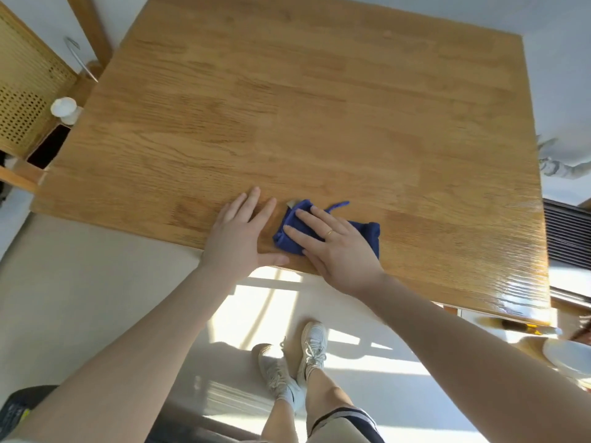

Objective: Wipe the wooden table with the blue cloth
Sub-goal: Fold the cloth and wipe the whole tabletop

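Note:
A large wooden table fills most of the head view. Near its front edge lies a bunched blue cloth with a small pale tag at its far corner. My right hand presses flat on top of the cloth, fingers spread, a ring on one finger. My left hand rests flat on the bare wood just left of the cloth, fingers apart, holding nothing.
A white cup stands on a wooden perforated cabinet off the table's left edge. A white plate sits at the lower right. A radiator grille lies beyond the right edge. My legs and shoes stand on the sunlit floor below.

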Demonstrator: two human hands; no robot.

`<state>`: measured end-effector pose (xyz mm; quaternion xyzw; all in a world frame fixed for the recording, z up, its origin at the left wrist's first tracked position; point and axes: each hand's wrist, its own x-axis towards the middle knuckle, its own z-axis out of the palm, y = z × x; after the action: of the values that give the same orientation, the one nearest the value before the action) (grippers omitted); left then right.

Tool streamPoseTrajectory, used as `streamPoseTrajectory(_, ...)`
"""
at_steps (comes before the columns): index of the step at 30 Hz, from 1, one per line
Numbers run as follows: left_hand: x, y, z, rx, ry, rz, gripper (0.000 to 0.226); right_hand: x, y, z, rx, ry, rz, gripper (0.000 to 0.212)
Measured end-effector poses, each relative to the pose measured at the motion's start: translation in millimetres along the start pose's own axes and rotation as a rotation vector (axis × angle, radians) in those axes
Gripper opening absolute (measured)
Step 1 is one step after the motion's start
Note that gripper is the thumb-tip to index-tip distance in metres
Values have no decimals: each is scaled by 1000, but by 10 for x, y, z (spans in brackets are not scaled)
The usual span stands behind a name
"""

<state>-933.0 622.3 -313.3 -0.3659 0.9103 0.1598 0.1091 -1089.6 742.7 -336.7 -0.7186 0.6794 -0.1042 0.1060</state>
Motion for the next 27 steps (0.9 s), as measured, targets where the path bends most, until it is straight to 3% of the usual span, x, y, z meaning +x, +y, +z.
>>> streamPoseTrajectory(6, 3, 49, -42, 5, -11, -53, 116, 957, 344, -163, -1, 45, 279, 41)
streamPoseTrajectory(9, -18, 84, -61, 22, -28, -83, 119, 885, 261, -136, -31, 29, 233, 41)
streamPoseTrajectory(15, -29, 116, -120, 7, -38, -112, 118, -112, -146, -44, -8, -57, -35, 43)
streamPoseTrajectory(19, 18, 137, -133, 6, -44, -116, 120, 220, 98, -72, -8, -52, -111, 43)
streamPoseTrajectory(23, 14, 106, -96, -37, -10, -129, 124, 878, 302, -143, 3, 14, 34, 41)
streamPoseTrajectory(27, -13, 97, -67, -61, 6, -111, 123, 833, 124, -82, 15, 63, 120, 43)
